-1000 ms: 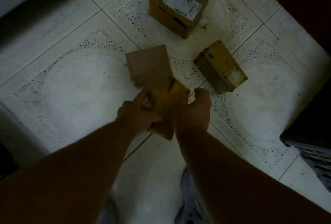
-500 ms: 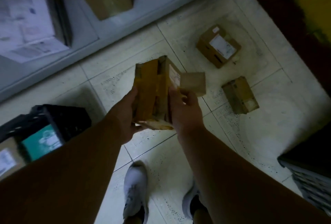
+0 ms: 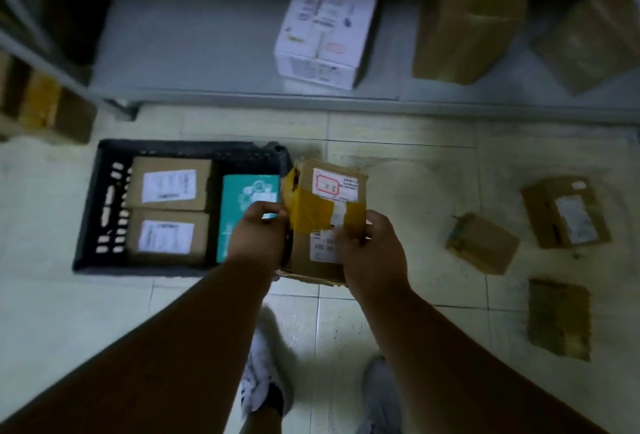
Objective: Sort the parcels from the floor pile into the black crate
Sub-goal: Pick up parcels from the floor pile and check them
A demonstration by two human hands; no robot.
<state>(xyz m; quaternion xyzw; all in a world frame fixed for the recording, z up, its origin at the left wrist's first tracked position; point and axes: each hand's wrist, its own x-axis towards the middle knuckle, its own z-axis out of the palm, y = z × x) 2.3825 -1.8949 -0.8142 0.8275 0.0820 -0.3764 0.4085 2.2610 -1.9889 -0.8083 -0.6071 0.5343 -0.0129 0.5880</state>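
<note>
Your single view: head camera, wide-angle, pointing steeply down past your forearms to tiled floor (image 3: 398, 329). Close range: forearms fill lower frame, your shoes (image 3: 259, 388) at bottom centre. Your left hand (image 3: 258, 236) and right hand (image 3: 372, 253) sit mid-frame, near lens. Black crate (image 3: 93, 205) lies left of centre; grey shelf (image 3: 194, 49) runs across top edge, farthest from you. Floor parcels sit at right edge. Frame edges bend and blur. No second view, so no shared area.

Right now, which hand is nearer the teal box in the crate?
Left. The left hand overlaps the teal box in view; the right hand is across the held parcel, farther away.
</note>
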